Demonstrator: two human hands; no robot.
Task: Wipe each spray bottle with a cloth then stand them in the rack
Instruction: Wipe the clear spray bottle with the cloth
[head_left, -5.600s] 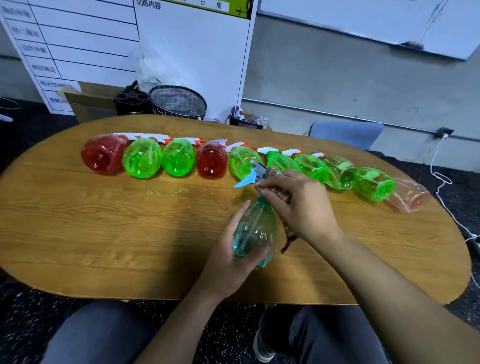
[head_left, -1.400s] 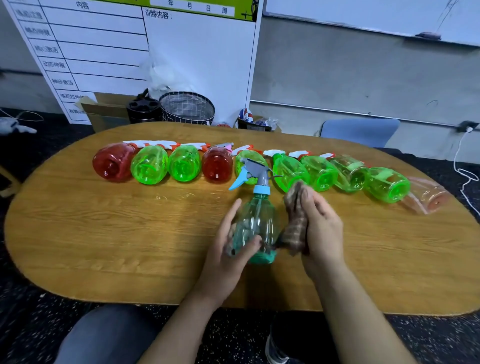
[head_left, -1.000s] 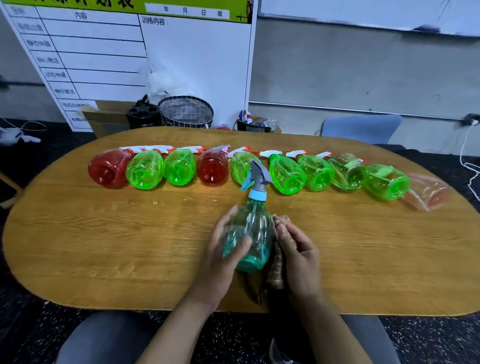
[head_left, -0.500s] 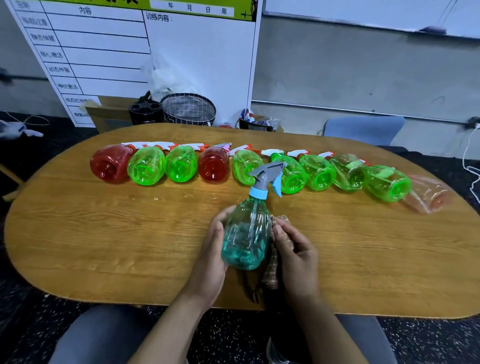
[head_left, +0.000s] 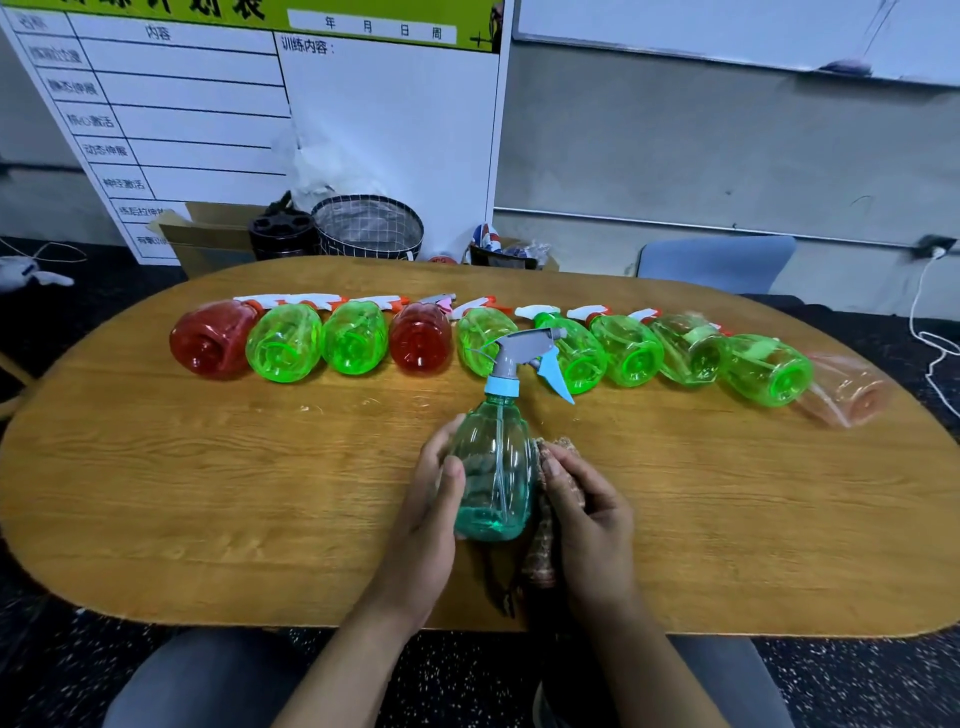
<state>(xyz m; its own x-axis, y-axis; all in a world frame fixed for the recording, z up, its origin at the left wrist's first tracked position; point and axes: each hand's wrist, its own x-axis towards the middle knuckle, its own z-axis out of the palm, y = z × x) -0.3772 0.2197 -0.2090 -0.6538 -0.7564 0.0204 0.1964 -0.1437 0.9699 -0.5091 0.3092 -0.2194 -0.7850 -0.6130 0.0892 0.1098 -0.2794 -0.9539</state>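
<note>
Table: an oval wooden table carries everything; the person's knees show below its near edge.
Row, left part: a red bottle lies on its side at the far left, base toward the camera, then two green bottles just beside it, then a second red bottle.
Row, right part: more green bottles lie side by side, bases toward the camera, and a pale pink bottle ends the row at the far right.
Left hand: the left hand grips the teal spray bottle, its thumb across the near face and its fingers curled round the far side, seen through the plastic.
Teal spray bottle: the teal spray bottle stands upright at the middle of the table, in front of the row, its grey and blue trigger head pointing right.
Cloth: a brown cloth is pressed against the bottle's right side and hangs down to the table.
Right hand: the right hand holds the cloth, fingers bent over it against the bottle.
Behind the table: a black holder, a round mesh-lined basket, a white chart board and a blue chair back.
</note>
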